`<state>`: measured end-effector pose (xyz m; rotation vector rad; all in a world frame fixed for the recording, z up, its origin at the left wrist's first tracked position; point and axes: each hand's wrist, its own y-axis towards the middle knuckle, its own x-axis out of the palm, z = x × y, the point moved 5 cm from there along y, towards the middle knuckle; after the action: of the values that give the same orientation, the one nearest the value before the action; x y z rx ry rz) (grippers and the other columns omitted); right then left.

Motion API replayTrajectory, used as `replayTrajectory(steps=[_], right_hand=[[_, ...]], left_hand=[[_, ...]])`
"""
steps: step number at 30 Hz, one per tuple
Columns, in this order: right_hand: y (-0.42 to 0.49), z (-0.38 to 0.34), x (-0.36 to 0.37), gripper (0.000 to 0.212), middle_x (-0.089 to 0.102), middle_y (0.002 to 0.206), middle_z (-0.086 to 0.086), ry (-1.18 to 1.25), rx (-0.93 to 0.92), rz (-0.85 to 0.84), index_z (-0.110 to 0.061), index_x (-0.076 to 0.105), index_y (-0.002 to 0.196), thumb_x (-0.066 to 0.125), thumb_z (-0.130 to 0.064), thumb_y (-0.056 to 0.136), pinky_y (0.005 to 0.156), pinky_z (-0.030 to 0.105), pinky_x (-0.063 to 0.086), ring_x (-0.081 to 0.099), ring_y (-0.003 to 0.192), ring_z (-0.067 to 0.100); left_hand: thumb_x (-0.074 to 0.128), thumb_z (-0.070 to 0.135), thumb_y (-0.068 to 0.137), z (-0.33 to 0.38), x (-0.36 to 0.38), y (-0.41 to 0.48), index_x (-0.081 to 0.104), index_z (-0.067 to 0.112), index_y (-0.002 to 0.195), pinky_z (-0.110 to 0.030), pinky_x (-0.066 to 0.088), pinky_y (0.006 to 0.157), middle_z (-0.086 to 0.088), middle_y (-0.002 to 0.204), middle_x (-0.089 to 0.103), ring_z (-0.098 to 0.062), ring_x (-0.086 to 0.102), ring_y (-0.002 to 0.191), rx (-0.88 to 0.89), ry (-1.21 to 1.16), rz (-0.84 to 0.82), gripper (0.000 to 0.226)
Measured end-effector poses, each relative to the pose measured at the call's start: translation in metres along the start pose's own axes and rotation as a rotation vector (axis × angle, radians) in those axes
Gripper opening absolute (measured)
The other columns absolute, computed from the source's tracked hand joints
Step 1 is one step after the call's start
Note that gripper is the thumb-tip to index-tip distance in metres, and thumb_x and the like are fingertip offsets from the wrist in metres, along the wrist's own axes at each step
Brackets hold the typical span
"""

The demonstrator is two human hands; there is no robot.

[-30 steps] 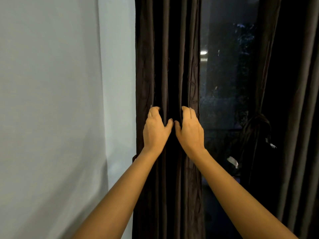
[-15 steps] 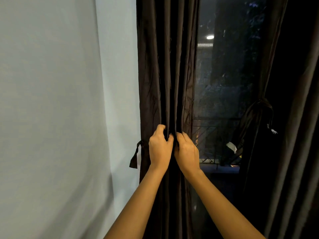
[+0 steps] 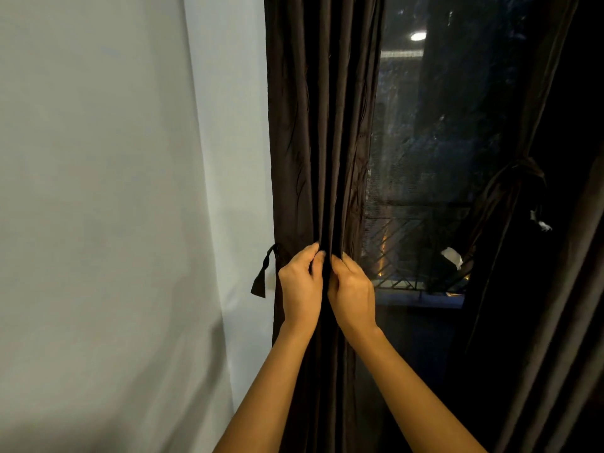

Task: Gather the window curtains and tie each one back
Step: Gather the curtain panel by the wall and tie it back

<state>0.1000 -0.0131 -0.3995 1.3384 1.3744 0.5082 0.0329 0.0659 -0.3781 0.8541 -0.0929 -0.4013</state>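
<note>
A dark brown left curtain (image 3: 322,125) hangs in narrow gathered folds beside the wall. My left hand (image 3: 300,286) and my right hand (image 3: 351,289) are side by side at mid height, both pinching its folds with curled fingers. A dark tie-back strap (image 3: 261,276) dangles loose from the curtain's left edge, just left of my left hand. At the right, another dark curtain (image 3: 510,191) is bunched and held by a knotted tie (image 3: 523,168).
A pale grey wall (image 3: 114,191) fills the left half. Between the curtains is a dark window pane (image 3: 425,142) with a railing and lights outside. A further dark curtain panel (image 3: 575,322) hangs at the far right edge.
Both hands have slid down the left curtain and closed from a flat hold into a pinch on its folds. The view tilted, and the loose strap has come into sight.
</note>
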Motion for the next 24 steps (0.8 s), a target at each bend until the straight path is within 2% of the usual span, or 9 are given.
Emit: replayTrajectory(steps=[3,6,9,11,14,19,22,24], right_hand=[[-0.002,-0.005,-0.002,0.038,0.068,0.11,0.018,0.008,-0.016,0.013,0.0,0.067,0.11,0.069,0.011,0.073,0.077,0.039,0.057,0.068,0.096,0.032],[-0.003,-0.004,0.003,0.04,0.067,0.11,0.021,0.006,-0.019,-0.005,0.002,0.066,0.11,0.067,0.014,0.072,0.079,0.042,0.058,0.067,0.098,0.034],[-0.007,-0.003,0.006,0.04,0.066,0.111,0.022,-0.009,-0.03,-0.021,0.003,0.065,0.111,0.065,0.013,0.073,0.082,0.041,0.055,0.066,0.101,0.035],[-0.009,-0.003,0.008,0.04,0.066,0.112,0.022,-0.02,-0.025,-0.034,0.002,0.065,0.112,0.066,0.013,0.073,0.082,0.038,0.055,0.066,0.101,0.034],[-0.015,-0.003,0.013,0.043,0.065,0.115,0.023,-0.03,-0.002,-0.058,0.002,0.065,0.113,0.068,0.013,0.072,0.083,0.038,0.054,0.065,0.103,0.035],[-0.019,-0.005,0.021,0.041,0.064,0.116,0.024,-0.034,0.013,-0.099,0.003,0.065,0.111,0.065,0.016,0.072,0.086,0.04,0.053,0.062,0.108,0.036],[-0.018,-0.004,0.023,0.041,0.063,0.12,0.022,-0.022,0.02,-0.118,0.003,0.063,0.115,0.061,0.015,0.075,0.089,0.041,0.052,0.059,0.113,0.035],[-0.018,-0.004,0.023,0.041,0.064,0.119,0.02,-0.029,0.006,-0.122,0.002,0.064,0.115,0.063,0.014,0.075,0.085,0.037,0.053,0.061,0.109,0.033]], left_hand=[[0.065,0.007,0.086,0.0,-0.004,-0.004,0.069,0.003,0.109,0.002,0.04,0.083,-0.004,0.104,0.07,-0.001,0.061,0.093,-0.019,-0.035,0.035,0.023],[0.071,0.007,0.082,-0.003,-0.006,-0.002,0.072,0.005,0.101,0.0,0.043,0.077,0.005,0.093,0.067,0.007,0.06,0.082,-0.075,-0.107,0.068,0.02],[0.073,0.009,0.079,-0.006,-0.009,0.0,0.074,0.009,0.096,-0.003,0.045,0.072,0.007,0.088,0.067,0.003,0.064,0.079,-0.099,-0.144,0.084,0.016],[0.074,0.011,0.079,-0.007,-0.01,-0.003,0.069,0.012,0.1,-0.004,0.046,0.07,0.009,0.086,0.065,0.005,0.063,0.08,-0.107,-0.159,0.084,0.021],[0.075,0.011,0.079,-0.007,-0.013,-0.007,0.049,0.018,0.103,-0.006,0.047,0.068,0.012,0.079,0.061,0.002,0.064,0.077,-0.111,-0.186,0.095,0.036],[0.07,0.013,0.083,-0.015,-0.009,-0.009,0.068,0.012,0.105,-0.004,0.046,0.072,0.008,0.082,0.069,0.005,0.065,0.08,-0.141,-0.157,0.047,0.022],[0.07,0.015,0.084,-0.016,-0.008,-0.011,0.071,0.013,0.103,-0.007,0.049,0.071,0.005,0.084,0.071,-0.001,0.067,0.079,-0.175,-0.175,0.032,0.019],[0.07,0.016,0.084,-0.015,-0.008,-0.011,0.071,0.012,0.102,-0.007,0.049,0.071,0.006,0.085,0.071,-0.001,0.067,0.078,-0.173,-0.173,0.018,0.019]])
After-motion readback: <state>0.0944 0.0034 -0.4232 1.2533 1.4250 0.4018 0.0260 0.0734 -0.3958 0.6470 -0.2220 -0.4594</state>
